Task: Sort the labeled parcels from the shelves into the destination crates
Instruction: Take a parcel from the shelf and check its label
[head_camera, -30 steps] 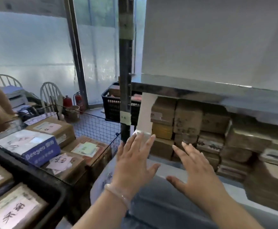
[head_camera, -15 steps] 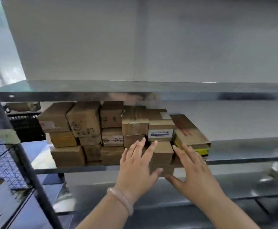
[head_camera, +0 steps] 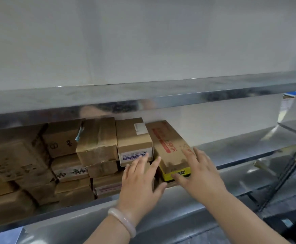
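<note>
Brown cardboard parcels are stacked on a metal shelf (head_camera: 231, 152). At the stack's right end lies a long parcel with red print and a yellow end (head_camera: 168, 145), tilted toward me. My right hand (head_camera: 196, 175) lies over its near end with fingers spread and straight. Left of it stands a parcel with a white and blue label (head_camera: 134, 143). My left hand (head_camera: 140, 184), a pale bangle on the wrist, reaches up with straight fingers, the tips at that label. Neither hand grips anything.
Another metal shelf board (head_camera: 143, 95) runs just above the parcels, leaving a low gap. More parcels (head_camera: 20, 164) fill the shelf to the left. The shelf's right part is bare metal. A dark crate corner (head_camera: 291, 224) shows at the lower right.
The view swung right from the crates to the shelf and came closer. Both hands moved forward onto the parcels at the stack's right end.
</note>
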